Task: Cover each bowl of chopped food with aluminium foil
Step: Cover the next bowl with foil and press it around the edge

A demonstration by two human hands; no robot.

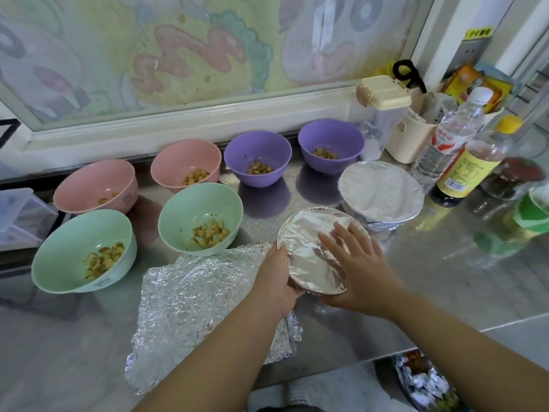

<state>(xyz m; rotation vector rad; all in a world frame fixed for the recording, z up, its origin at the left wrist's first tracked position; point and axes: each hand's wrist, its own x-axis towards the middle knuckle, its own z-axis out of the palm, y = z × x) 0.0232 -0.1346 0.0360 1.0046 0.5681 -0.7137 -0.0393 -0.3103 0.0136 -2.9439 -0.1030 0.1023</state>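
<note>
A bowl wrapped in aluminium foil [309,236] sits tilted near the counter's front. My left hand [274,281] grips its left rim and side. My right hand [358,263] lies flat on the foil top with straight fingers. A second foil-covered bowl [381,194] stands just behind it. Several uncovered bowls hold chopped food: two green bowls [81,251] [200,218], two pink bowls [95,185] [185,165] and two purple bowls [257,157] [331,145]. A crumpled sheet of loose foil [196,301] lies under my left forearm.
Bottles [451,141] [469,165], a cream lidded container [383,93] and a jar [517,176] crowd the right back of the steel counter [430,278]. A green cup [531,212] stands at the far right. A clear plastic box [20,215] sits at the left edge.
</note>
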